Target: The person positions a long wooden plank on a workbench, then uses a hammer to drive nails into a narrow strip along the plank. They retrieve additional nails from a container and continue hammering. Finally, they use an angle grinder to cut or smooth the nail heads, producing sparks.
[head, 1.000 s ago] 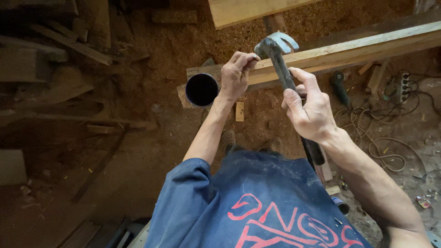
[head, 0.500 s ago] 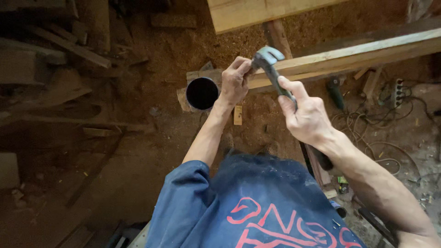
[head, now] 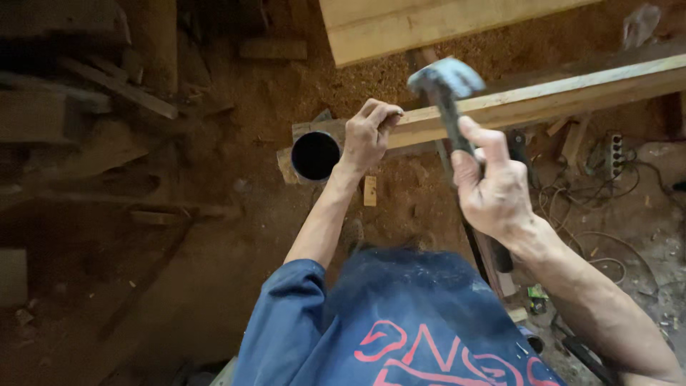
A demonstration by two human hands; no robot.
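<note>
My right hand (head: 493,189) grips the dark handle of a claw hammer (head: 444,82), whose blurred metal head is raised above a long pale wooden batten (head: 557,96). That batten runs from the middle to the upper right. My left hand (head: 368,136) pinches something small, too small to make out, against the batten's near end. A black round tin (head: 315,155) stands just left of that hand, on the batten's end.
A wide pale plank (head: 400,28) lies across the top. Sawdust covers the ground. Dark timber offcuts (head: 107,86) pile up on the left. Cables and a power strip (head: 613,154) lie at the right. A small wood block (head: 369,191) sits below my left hand.
The hammer head dropped onto the batten beside my left hand half a second ago and has now risen again, up and to the right. My left hand stays on the batten.
</note>
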